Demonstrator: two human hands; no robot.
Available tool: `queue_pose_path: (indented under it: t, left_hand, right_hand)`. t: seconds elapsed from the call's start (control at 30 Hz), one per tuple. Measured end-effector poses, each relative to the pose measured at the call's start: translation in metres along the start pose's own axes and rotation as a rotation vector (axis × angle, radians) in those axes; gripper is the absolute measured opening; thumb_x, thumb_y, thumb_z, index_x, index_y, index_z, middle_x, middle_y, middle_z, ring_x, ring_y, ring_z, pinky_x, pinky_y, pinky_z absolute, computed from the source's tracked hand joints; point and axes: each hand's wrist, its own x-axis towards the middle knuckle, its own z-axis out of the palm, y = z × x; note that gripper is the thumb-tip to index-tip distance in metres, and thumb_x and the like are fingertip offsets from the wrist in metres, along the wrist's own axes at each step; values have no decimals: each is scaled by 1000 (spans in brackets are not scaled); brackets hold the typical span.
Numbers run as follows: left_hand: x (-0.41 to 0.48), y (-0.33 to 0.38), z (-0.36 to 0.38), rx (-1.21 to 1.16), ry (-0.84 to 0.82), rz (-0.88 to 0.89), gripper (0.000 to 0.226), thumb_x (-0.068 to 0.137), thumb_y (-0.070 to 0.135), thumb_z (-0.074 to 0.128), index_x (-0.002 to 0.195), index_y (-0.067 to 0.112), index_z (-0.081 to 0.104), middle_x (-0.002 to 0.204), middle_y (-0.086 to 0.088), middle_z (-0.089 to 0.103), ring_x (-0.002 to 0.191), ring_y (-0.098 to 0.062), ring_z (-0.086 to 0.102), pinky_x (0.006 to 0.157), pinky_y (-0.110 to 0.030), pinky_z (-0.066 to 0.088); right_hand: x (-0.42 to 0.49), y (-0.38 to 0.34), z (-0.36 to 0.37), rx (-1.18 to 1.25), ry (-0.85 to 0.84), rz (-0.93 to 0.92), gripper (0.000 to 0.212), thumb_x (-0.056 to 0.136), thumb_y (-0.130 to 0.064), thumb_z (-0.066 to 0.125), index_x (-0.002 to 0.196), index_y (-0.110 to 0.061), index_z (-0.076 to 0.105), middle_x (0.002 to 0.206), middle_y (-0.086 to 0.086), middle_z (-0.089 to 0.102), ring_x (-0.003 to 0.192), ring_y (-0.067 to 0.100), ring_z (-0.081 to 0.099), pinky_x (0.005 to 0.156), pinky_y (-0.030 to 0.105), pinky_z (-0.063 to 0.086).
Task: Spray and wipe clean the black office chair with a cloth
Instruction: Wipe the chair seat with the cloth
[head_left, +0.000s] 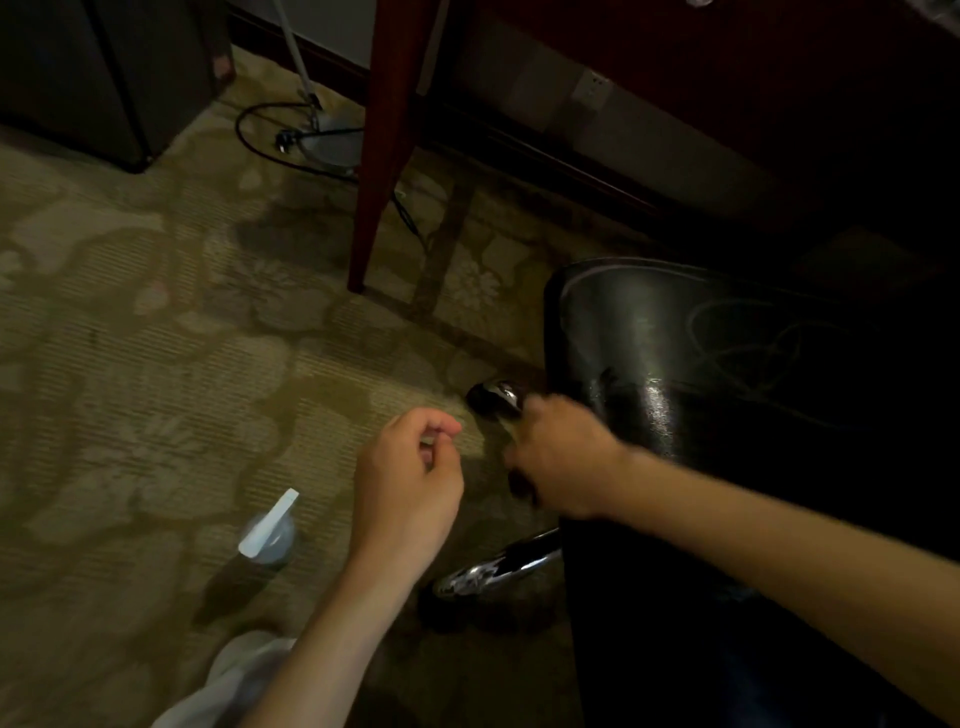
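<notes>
Chair (727, 364), black, stood at right, the blurred right hand (561, 462) at its seat edge, its grip impossible to tell. Left hand (410, 467) hovered loosely curled and empty, with the spray bottle (267, 532) upright on the carpet (130, 338) just left of it.

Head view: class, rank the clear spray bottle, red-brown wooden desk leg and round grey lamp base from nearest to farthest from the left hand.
1. Clear spray bottle, on the carpet just left of the left hand.
2. Red-brown wooden desk leg, ahead.
3. Round grey lamp base, behind that leg.
</notes>
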Motion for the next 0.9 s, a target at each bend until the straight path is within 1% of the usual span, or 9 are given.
queue_pose_path:
  t: [0.1, 0.17, 0.23, 0.33, 0.43, 0.53, 0.63, 0.8, 0.9]
  left_hand:
    - [-2, 2, 0, 2, -4, -2, 22, 91, 7, 51, 86, 26, 61, 95, 6, 63, 82, -3, 58, 63, -13, 41]
    - [-2, 3, 1, 1, 0, 7, 21, 90, 6, 51, 87, 24, 61, 97, 3, 64, 82, -4, 58, 65, -12, 43]
    - [-3, 4, 2, 4, 1, 18, 25, 89, 5, 52, 82, 28, 59, 97, 1, 64, 82, -4, 58, 66, -12, 44]
    - [-5, 4, 2, 15, 2, 19, 25, 90, 5, 52, 82, 28, 58, 94, 2, 64, 80, -6, 58, 68, -18, 46]
    - [-5, 3, 1, 16, 15, 31, 25, 90, 5, 51, 83, 27, 60, 94, 3, 64, 81, -9, 60, 67, -19, 47]
    - [-3, 3, -1, 17, 4, 32, 28, 91, 5, 51, 79, 30, 58, 91, 8, 63, 79, -3, 58, 59, -10, 42]
    - [-3, 6, -1, 12, -3, 33, 30, 91, 5, 51, 79, 32, 57, 90, 10, 61, 79, -2, 57, 57, -7, 42]
    - [0, 2, 8, 27, 6, 39, 33, 89, 4, 53, 75, 34, 56, 85, 10, 62, 75, -4, 59, 57, -8, 40]
    - [-2, 1, 10, 21, -11, 39, 31, 89, 5, 53, 78, 33, 58, 84, 8, 64, 72, -6, 60, 55, -10, 41]
  right_hand:
    - [-52, -65, 15, 17, -179, -193, 24, 89, -29, 51, 107, -17, 63, 106, 6, 62, 102, 29, 42, 76, 36, 31]
    - [-70, -92, 22, 28, -329, -326, 28, 92, -26, 52, 117, -17, 60, 118, 10, 59, 112, 33, 40, 88, 40, 35]
    - [-77, -101, 28, 30, -374, -388, 29, 91, -24, 53, 119, -19, 58, 120, 10, 57, 117, 34, 40, 92, 42, 36]
    - [-62, -76, 33, 96, -124, -284, 21, 87, -27, 54, 106, -22, 62, 105, 3, 61, 106, 28, 46, 82, 38, 37]
    - [-15, -4, 25, 85, 192, -87, 20, 70, -27, 64, 89, -24, 65, 87, -1, 63, 91, 24, 56, 68, 32, 41]
    - [22, 71, 3, 142, 423, 168, 37, 69, -29, 68, 105, -23, 62, 101, 5, 60, 99, 28, 52, 74, 36, 41]
    - [43, 114, -7, 228, 450, 372, 44, 83, -30, 59, 126, -26, 49, 124, 5, 50, 116, 28, 39, 88, 38, 36]
    - [44, 116, 8, 248, 570, 423, 43, 83, -27, 60, 125, -28, 50, 123, 3, 53, 115, 28, 41, 88, 39, 36]
    - [45, 128, 8, 330, 625, 544, 43, 84, -24, 58, 125, -28, 51, 124, 3, 53, 117, 28, 41, 89, 39, 35]
